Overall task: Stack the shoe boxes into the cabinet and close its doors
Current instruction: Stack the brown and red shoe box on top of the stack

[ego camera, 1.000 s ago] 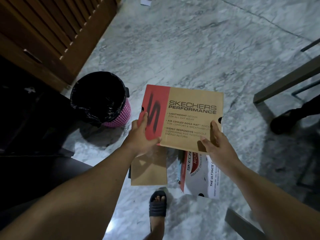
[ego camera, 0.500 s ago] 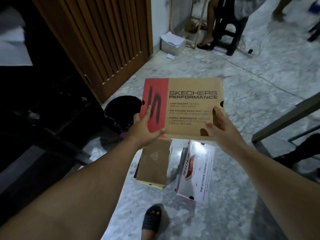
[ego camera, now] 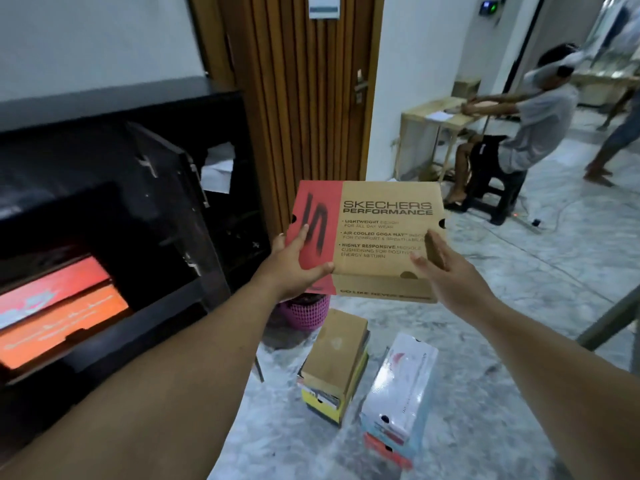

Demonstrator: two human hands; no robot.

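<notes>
A tan and red Skechers shoe box (ego camera: pixel 377 233) is held up at chest height, lid facing me. My left hand (ego camera: pixel 294 265) grips its red left end and my right hand (ego camera: pixel 446 275) grips its right front corner. To my left stands the black cabinet (ego camera: pixel 114 109), its door (ego camera: pixel 173 202) swung open toward me. Red and orange shoe boxes (ego camera: pixel 59 306) lie stacked on a shelf inside it. On the floor below my hands sit a brown and yellow shoe box (ego camera: pixel 334 368) and a white shoe box (ego camera: pixel 398 393).
A pink bin (ego camera: pixel 304 311) stands on the marble floor by the cabinet. A slatted wooden door (ego camera: pixel 311 98) is behind it. A person (ego camera: pixel 530 126) sits on a black stool at a small wooden table (ego camera: pixel 433 123), back right. A grey bar (ego camera: pixel 609 327) slants in at the right edge.
I have lifted the Skechers box higher with both hands, and my view has risen from the floor to the open cabinet and the room beyond.
</notes>
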